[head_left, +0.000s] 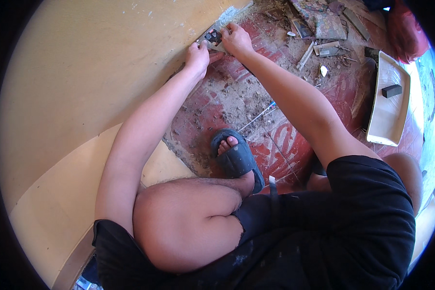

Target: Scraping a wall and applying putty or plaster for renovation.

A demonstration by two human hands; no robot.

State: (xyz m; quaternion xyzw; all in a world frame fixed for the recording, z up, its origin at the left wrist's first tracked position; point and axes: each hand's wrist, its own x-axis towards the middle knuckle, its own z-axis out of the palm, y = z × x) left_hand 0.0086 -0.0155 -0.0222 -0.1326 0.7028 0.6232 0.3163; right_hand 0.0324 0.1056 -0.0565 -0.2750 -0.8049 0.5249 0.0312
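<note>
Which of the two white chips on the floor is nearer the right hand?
The smaller chip, higher in the picture. The larger chip lies lower and farther right, toward the cream tray, so farther from the right hand.

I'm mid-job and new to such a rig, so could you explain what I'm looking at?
No machine here: just a person's bare left hand and right hand. The picture comes from a fisheye camera on their head, looking down, so straight edges bend. Both hands are at a small dark-and-grey piece by the foot of the yellowish wall; whether they grip or only press it, I cannot tell. On the dusty red floor lie loose debris and a thin rod with a blue end. At the right, a dark block rests in a white tray.
</note>
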